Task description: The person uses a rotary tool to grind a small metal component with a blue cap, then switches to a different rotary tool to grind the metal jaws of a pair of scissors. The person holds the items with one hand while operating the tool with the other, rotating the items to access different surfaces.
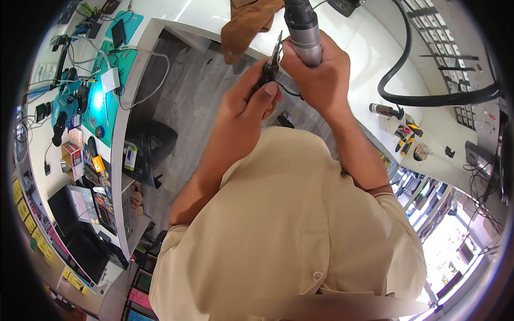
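Observation:
My left hand (243, 104) is closed around dark-handled pliers (270, 67), whose slim pointed jaws angle upward. My right hand (324, 75) wraps round a thick black-and-silver cylindrical tool (306, 45), just right of the pliers. Its working end is hidden by the hand, as are most of the right fingers. Between the hands, a thin dark cord or handle (290, 90) curves below the pliers; I cannot make out what it belongs to. Beyond both hands, a brown leather cloth (247, 32) hangs over the edge of the white workbench (201, 18).
A thick black hose (428, 99) bends along the right. Yellow-and-black tools (408, 138) and a dark bottle (386, 111) sit on the right bench. Leftward are a teal microscope (67, 109), a lit green mat (113, 104), loose cables, a laptop (72, 208) and a black chair (152, 144).

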A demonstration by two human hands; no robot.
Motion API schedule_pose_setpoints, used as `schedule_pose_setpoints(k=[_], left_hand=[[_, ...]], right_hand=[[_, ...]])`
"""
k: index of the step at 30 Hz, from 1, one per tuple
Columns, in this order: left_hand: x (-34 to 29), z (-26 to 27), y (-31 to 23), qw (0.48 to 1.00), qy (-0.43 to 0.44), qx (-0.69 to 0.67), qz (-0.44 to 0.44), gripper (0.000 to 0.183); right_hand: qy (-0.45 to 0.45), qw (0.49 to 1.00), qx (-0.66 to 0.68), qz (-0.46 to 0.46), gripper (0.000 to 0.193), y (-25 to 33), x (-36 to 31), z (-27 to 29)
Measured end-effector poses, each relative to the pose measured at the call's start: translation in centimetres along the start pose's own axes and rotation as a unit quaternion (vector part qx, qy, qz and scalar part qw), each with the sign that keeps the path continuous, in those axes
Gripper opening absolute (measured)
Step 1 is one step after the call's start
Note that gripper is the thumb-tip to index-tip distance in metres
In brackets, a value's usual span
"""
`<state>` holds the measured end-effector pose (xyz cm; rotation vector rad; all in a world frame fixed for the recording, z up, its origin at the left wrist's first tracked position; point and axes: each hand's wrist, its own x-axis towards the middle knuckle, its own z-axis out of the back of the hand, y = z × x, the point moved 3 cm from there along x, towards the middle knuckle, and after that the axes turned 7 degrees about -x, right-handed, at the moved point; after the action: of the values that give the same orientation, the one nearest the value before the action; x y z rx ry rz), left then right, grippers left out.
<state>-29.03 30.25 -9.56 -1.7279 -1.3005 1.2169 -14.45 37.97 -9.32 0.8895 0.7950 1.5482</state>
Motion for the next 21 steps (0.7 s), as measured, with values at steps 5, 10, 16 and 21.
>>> schedule_pose_setpoints(k=[5,10,16,21], left_hand=[[-1.8,2.3,-0.9,0.998,0.002,-0.051,0.047,0.043],[-1.9,5.5,-1.3,0.997,-0.076,-0.013,-0.025,0.046],[-3.4,7.8,-1.8,0.984,-0.051,-0.170,-0.011,0.049],[-4.5,8.0,-2.9,0.976,-0.002,-0.218,-0.015,0.059]], right_hand=[[-0.018,0.997,0.029,-0.074,0.019,0.2,1.1,-0.1],[0.154,0.984,-0.008,-0.085,0.033,-0.8,2.1,0.4],[0.265,0.953,-0.127,0.066,0.047,-2.0,0.2,-0.9],[0.267,0.957,-0.068,0.094,0.046,-1.2,0.5,-0.5]])
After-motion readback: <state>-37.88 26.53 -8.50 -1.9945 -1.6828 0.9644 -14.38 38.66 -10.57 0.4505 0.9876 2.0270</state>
